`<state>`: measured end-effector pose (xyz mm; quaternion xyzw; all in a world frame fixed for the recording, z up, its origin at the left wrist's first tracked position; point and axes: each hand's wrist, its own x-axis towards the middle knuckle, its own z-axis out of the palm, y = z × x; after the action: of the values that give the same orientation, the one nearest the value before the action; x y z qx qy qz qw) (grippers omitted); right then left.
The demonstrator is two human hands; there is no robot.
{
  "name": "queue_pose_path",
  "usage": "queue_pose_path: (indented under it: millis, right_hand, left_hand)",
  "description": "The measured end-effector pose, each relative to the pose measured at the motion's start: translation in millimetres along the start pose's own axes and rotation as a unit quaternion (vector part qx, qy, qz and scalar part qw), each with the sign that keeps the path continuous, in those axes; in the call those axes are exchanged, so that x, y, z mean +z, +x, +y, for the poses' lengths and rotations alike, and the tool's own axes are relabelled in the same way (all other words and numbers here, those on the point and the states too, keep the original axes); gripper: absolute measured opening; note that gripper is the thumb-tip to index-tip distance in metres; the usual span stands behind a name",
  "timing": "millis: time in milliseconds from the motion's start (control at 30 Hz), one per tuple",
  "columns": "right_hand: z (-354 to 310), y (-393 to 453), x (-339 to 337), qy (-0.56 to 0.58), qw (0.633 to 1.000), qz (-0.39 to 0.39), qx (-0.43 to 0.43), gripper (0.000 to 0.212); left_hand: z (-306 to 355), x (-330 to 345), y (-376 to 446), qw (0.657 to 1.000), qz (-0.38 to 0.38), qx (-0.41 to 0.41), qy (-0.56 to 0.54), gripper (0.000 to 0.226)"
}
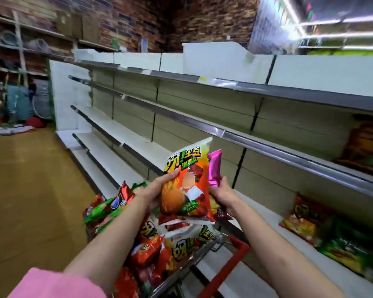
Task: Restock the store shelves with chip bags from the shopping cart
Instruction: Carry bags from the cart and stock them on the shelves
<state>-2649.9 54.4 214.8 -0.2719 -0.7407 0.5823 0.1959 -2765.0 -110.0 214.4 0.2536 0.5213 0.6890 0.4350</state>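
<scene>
Orange chip bag (186,181) gripped by both hands; pink bag (214,168) seemingly behind.

A brick-pattern wall (138,20) spans the upper background. Stacked cardboard boxes (73,24) stand against it at upper left, on top of a far rack (19,50). That rack carries blurred household goods, including a round grey item (38,45). A teal container (17,104) stands at the foot of the rack, with a red object (36,122) on the floor just beside it. Flat, pale sheets (9,130) lie on the floor near the left edge. The floor (30,190) is yellow-brown and glossy. Bright strip lights (332,22) run across the upper right, above blurred green shelving (342,51)
</scene>
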Motion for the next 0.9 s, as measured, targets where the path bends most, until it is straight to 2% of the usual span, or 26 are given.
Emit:
queue_pose_path:
  millis: [67, 133, 167, 233, 300, 333, 433, 533, 633, 700, 867, 900]
  right_hand:
    - [2.8, -15.0, -22.8, 0.005, 0.999, 0.037, 0.003, 0.062]
    - [5.1, -30.7, -51.0, -0.002, 0.996, 0.093, 0.0, 0.049]
    - [6.3, -37.7, -65.4, -0.008, 0.992, 0.123, -0.001, 0.048]
    - [7.2, -54.0, -92.5, -0.013, 0.984, 0.177, -0.006, 0.057]
    - [8.8, -72.2, -119.0, -0.02, 0.974, 0.227, -0.015, 0.063]
    - [8.2, -83.1, -131.3, -0.02, 0.968, 0.25, -0.018, 0.064]
    - [11.6, -116.0, -168.3, -0.016, 0.954, 0.297, -0.017, 0.07]
    - [17.2, -151.6, -201.9, -0.008, 0.947, 0.322, -0.012, 0.07]
    - [22.7, -188.6, -227.5, 0.008, 0.945, 0.328, -0.016, 0.061]
    - [25.2, -214.6, -241.1, 0.002, 0.942, 0.336, -0.02, 0.054]
    - [37.6, -277.2, -276.6, 0.013, 0.934, 0.358, -0.011, 0.059]
    - [40.4, -288.9, -283.5, 0.014, 0.931, 0.365, -0.01, 0.059]
  left_hand:
    - [-0.7, 16.9, 3.1, 1.0, -0.025, -0.009, 0.006, 0.04]
    - [0.3, 35.0, 7.2, 0.998, -0.056, -0.02, 0.029, 0.057]
    - [-0.4, 43.4, 10.0, 0.996, -0.072, -0.03, 0.037, 0.058]
    - [-3.0, 61.3, 18.0, 0.995, -0.068, -0.041, 0.056, 0.035]
    - [-2.6, 82.0, 23.0, 0.995, -0.061, -0.047, 0.064, 0.027]
    - [-2.5, 92.6, 24.9, 0.995, -0.065, -0.035, 0.073, 0.029]
    - [-5.9, 126.0, 32.7, 0.993, -0.05, -0.007, 0.103, 0.073]
    - [-12.9, 169.4, 27.4, 0.987, -0.034, 0.053, 0.146, 0.052]
    - [-24.6, 217.0, 16.5, 0.982, -0.05, 0.083, 0.164, 0.047]
    - [-36.2, 243.5, 11.7, 0.979, -0.037, 0.078, 0.185, 0.06]
    - [-62.4, 291.0, -7.9, 0.976, -0.034, 0.043, 0.209, 0.132]
    - [-67.4, 299.5, -11.7, 0.975, -0.042, 0.039, 0.216, 0.14]
